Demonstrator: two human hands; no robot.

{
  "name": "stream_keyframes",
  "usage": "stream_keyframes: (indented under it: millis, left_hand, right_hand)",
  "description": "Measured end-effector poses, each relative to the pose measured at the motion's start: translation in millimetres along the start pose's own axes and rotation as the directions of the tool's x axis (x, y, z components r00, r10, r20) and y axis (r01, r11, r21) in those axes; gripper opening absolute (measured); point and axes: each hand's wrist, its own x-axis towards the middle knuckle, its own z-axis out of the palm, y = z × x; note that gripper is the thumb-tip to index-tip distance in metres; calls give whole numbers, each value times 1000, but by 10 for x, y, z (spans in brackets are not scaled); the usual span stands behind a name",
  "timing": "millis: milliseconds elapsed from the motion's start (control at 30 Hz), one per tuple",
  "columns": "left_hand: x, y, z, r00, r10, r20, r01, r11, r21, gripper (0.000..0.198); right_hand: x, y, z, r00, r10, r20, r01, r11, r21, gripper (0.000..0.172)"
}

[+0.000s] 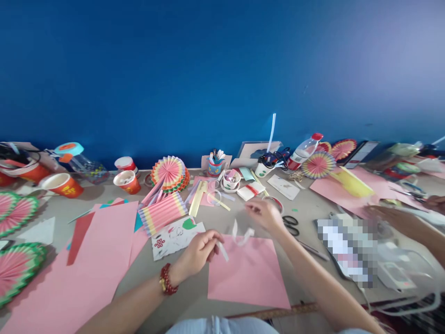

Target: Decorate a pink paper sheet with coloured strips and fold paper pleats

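Observation:
My left hand (pixel 200 250), with a red bead bracelet at the wrist, pinches a short whitish strip (pixel 223 251) over the left edge of a square pink paper sheet (pixel 248 278). Beyond the sheet my right hand (pixel 264 214) is raised with its fingers curled together; whether anything sits between them is hidden. A curled white strip (pixel 245 235) is at the sheet's far edge, between both hands. Right beside my right hand are a tape roll (pixel 274 202) and black-handled scissors (pixel 291 223). A decorated white card (pixel 178 235) lies beyond my left hand.
Large pink sheets (pixel 104 241) cover the left side. A pleated paper strip (pixel 163 213), paper fans (pixel 169 174), red cups (pixel 128 182) and a bottle (pixel 304 150) stand along the blue wall. At right are a phone (pixel 344 250) and another person's arm (pixel 403 222).

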Motion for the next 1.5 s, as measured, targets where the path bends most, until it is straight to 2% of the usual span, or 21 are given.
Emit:
stream_keyframes:
  millis: [67,133,300,367,500,600,667,767,867,933,1000,1067,1200,1267,1333,1433,1500]
  left_hand:
    - [-3,-38,11,1000,-13,4,13,1000,-17,30]
    - [-9,-42,30,1000,3,3,-3,1000,21,30]
    - [-18,-13,40,994,46,-101,-34,993,115,27]
    - [-6,-20,14,990,42,-132,-32,997,70,29]
    - [55,-32,-77,984,68,-164,-75,997,-35,28]
    - [111,3,-122,977,65,-203,-92,988,-126,33]
    - [138,44,-111,976,45,-215,-93,971,-221,36]
    - [147,97,-42,985,36,-168,-89,944,-317,40]
    - [117,93,-4,987,95,-127,-116,979,-170,36]
    - [85,48,-44,977,139,-164,-145,989,-27,31]
    - [53,-22,-135,970,112,-215,-114,994,5,29]
    - [30,-99,-242,969,35,-246,-51,997,-57,31]
    - [5,-183,-368,950,-10,-311,-45,985,-167,33]
    - [-2,-172,-385,940,-20,-340,-46,982,-186,34]
    - [-3,-135,-403,928,-24,-371,-29,990,-137,35]
    - [32,-60,-453,921,26,-389,-28,1000,1,39]
    - [82,-22,-482,935,65,-348,-58,998,30,41]
  right_hand:
    - [188,266,-38,996,60,-68,-70,984,-164,22]
    - [314,420,-13,989,97,-107,-124,951,-282,20]
    - [392,453,102,992,79,-95,-111,912,-394,15]
    - [371,435,50,997,51,-64,-72,919,-387,15]
    - [271,387,-229,998,41,-49,-55,947,-317,15]
    - [110,176,-357,999,30,-31,-32,998,-57,16]
    - [-49,-92,-291,991,-79,108,58,981,186,15]
    - [-306,-548,20,942,-149,300,28,927,375,12]
    - [-454,-824,378,918,-170,359,7,910,414,10]
    - [-430,-845,531,891,-225,394,18,885,466,14]
    - [-298,-769,599,890,-253,379,96,917,386,15]
    - [-89,-657,618,929,-221,298,191,973,126,18]
    - [333,-518,676,952,-166,257,194,977,-86,38]
    - [447,-539,721,944,-184,274,225,967,-124,25]
    - [461,-621,743,935,-219,278,262,956,-131,11]
    - [326,-809,712,918,-290,272,322,943,-80,14]
    - [207,-924,671,892,-346,291,366,931,-16,11]
